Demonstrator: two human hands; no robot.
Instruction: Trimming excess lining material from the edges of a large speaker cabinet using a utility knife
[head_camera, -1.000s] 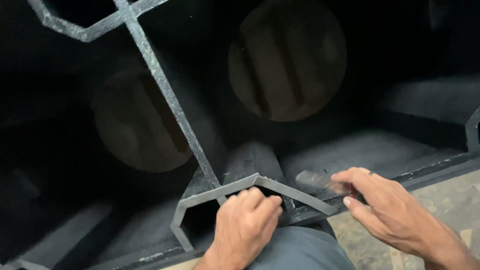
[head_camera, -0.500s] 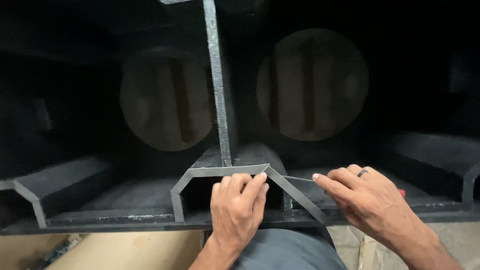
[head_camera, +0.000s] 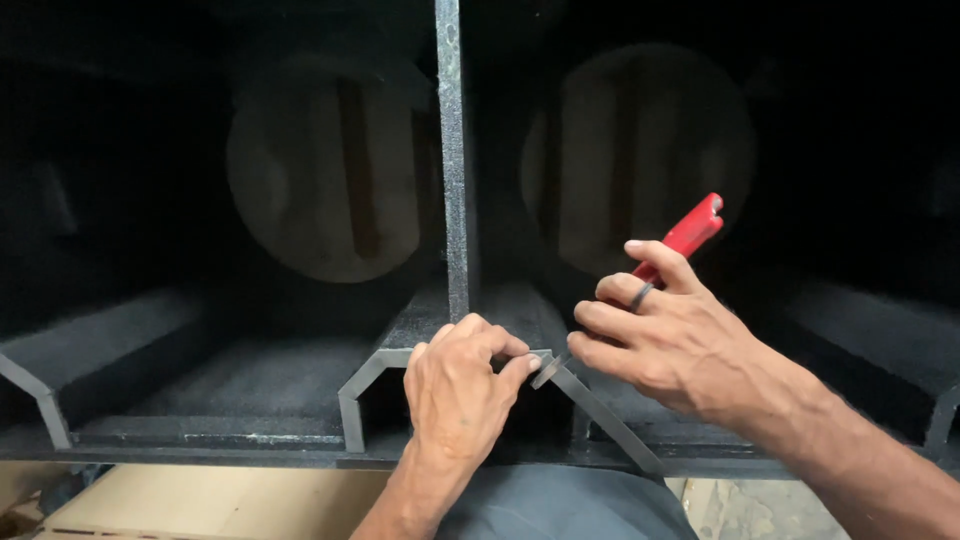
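The left hand (head_camera: 462, 385) pinches a grey edge strip (head_camera: 548, 366) against the front rim of the black speaker cabinet (head_camera: 180, 440), fingers curled tight. Just beside it, the right hand (head_camera: 660, 335) grips a red-handled tool (head_camera: 688, 236), its tip at the strip's loose end. The strip runs down-right toward the bottom rim. A vertical divider (head_camera: 452, 150) rises behind; round speaker openings (head_camera: 320, 165) lie deep inside.
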